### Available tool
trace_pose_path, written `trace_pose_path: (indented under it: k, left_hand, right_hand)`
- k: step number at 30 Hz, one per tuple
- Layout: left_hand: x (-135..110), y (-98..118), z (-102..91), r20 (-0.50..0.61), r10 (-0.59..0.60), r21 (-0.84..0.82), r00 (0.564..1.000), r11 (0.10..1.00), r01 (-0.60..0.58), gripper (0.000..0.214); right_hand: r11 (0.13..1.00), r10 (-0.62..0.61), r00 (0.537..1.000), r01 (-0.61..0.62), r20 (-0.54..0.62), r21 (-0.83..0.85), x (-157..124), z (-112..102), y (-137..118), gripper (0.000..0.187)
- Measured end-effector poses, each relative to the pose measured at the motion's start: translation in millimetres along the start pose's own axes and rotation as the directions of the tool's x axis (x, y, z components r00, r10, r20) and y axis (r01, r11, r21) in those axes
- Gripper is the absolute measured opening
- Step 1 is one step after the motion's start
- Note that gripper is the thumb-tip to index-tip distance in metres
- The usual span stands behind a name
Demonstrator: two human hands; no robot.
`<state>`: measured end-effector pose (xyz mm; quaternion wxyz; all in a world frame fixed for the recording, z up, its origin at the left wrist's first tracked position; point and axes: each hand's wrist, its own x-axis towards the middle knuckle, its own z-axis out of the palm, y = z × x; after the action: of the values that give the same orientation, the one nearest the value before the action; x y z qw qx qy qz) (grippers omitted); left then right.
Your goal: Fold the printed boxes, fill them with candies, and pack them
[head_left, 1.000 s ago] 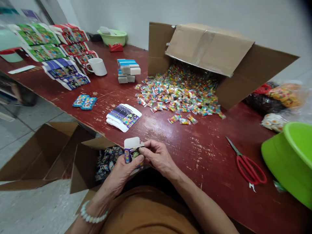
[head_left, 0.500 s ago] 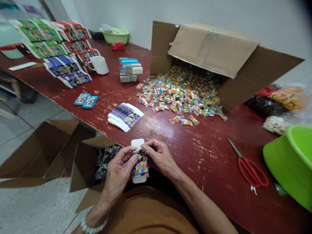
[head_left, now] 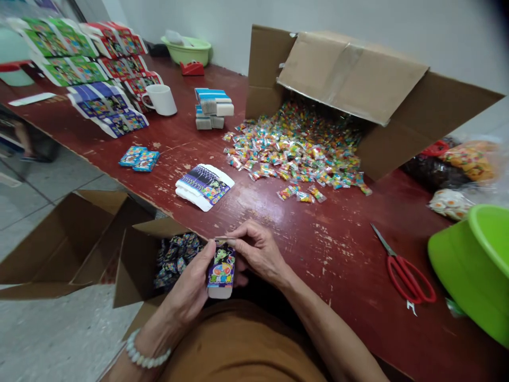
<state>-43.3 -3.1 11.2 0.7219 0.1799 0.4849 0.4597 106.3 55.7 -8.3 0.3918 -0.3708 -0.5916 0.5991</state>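
A small purple candy box (head_left: 221,268) with a green cartoon figure is held upright in front of my body. My left hand (head_left: 196,278) grips its left side, thumb near the top edge. At its top, my right hand (head_left: 256,252) pinches the end flap, which now shows as a thin edge. The white flap at the bottom end is still visible. Just beyond my hands lies a stack of flat purple boxes (head_left: 204,187) on the red table (head_left: 302,254). Wrapped candies (head_left: 294,148) spill from a large cardboard box (head_left: 358,69) behind it.
Red-handled scissors (head_left: 407,273) and a green tub (head_left: 473,265) are on the right. An open carton (head_left: 135,265) with dark packets stands below the table edge at left. Farther back are a white mug (head_left: 161,100), blue boxes (head_left: 145,161) and stacked green cartons (head_left: 59,37).
The top flap of the purple box has been folded over by my right hand. My left hand has shifted its hold to the side, and the box looks fuller in shape.
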Motion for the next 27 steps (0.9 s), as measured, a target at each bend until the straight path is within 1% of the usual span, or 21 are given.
trace_pose_path:
  k: [1, 2, 3, 5, 7, 10, 14, 16, 19, 21, 23, 24, 25, 27]
  left_hand:
    - [0, -1, 0.6, 0.018, -0.058, -0.018, 0.998, 0.998, 0.058, 0.054]
    - [0, -2, 0.7, 0.011, -0.083, -0.027, 0.997, 0.996, 0.083, 0.053]
    - [1, -3, 0.6, -0.007, -0.082, -0.027, 0.997, 0.996, 0.082, 0.053]
    - [3, -6, -0.1, -0.034, -0.05, -0.002, 0.998, 0.999, 0.05, 0.054]
    - [5, -8, -1.0, -0.023, -0.008, 0.04, 1.0, 0.999, 0.009, 0.059]
    - [7, -8, -3.2, 0.034, 0.066, 0.105, 0.997, 0.992, -0.069, 0.065]
    - [10, -10, -9.6, 0.101, 0.129, 0.205, 0.987, 0.968, -0.147, 0.069]
    - [12, -11, -13.4, 0.113, 0.143, 0.248, 0.983, 0.954, -0.167, 0.071]
    - [15, -13, -17.2, 0.099, 0.163, 0.276, 0.982, 0.943, -0.184, 0.072]
    - [15, -12, -17.9, 0.082, 0.176, 0.292, 0.981, 0.937, -0.193, 0.072]
    - [15, -11, -16.7, 0.071, 0.18, 0.297, 0.981, 0.935, -0.193, 0.073]
    - [15, -11, -15.3, 0.06, 0.175, 0.286, 0.983, 0.94, -0.185, 0.074]
    - [15, -10, -13.4, 0.045, 0.163, 0.261, 0.986, 0.95, -0.17, 0.074]
    - [14, -10, -8.5, -0.002, 0.158, 0.186, 0.987, 0.97, -0.155, 0.074]
  right_hand:
    - [1.0, 0.014, 0.999, -0.014, 0.031, -0.018, -1, 0, 0, 0.028]
    - [0.999, 0.029, 0.998, -0.028, 0.049, -0.036, -1, 0, -1, 0.029]
    - [0.998, 0.047, 0.997, -0.044, 0.054, -0.044, -1, 0, -1, 0.029]
    - [0.994, 0.108, 0.991, -0.107, 0.073, -0.016, 0, 0, -3, 0.027]
    - [0.988, 0.153, 0.984, -0.155, 0.089, 0.023, 3, 0, -6, 0.022]
    - [0.977, 0.197, 0.977, -0.203, 0.08, 0.068, 8, 1, -9, 0.02]
    - [0.948, 0.242, 0.968, -0.251, 0.07, 0.195, 9, 6, -10, 0.026]
    - [0.958, 0.211, 0.975, -0.221, 0.077, 0.182, 7, 6, -9, 0.025]
    - [0.997, 0.053, 0.996, -0.058, 0.078, 0.056, 5, 2, -13, 0.016]
    - [0.999, -0.019, 0.989, 0.013, 0.143, 0.039, 5, -2, -18, 0.018]
    - [0.999, -0.011, 0.971, -0.001, 0.24, 0.051, 3, -6, -21, 0.022]
    - [1.0, 0.0, 0.962, -0.009, 0.272, 0.03, 3, -7, -22, 0.022]
    - [1.0, -0.006, 0.96, 0.01, 0.281, -0.014, 1, -7, -21, 0.022]
    - [0.982, -0.073, 0.957, 0.118, 0.282, -0.145, -1, -8, -17, 0.017]
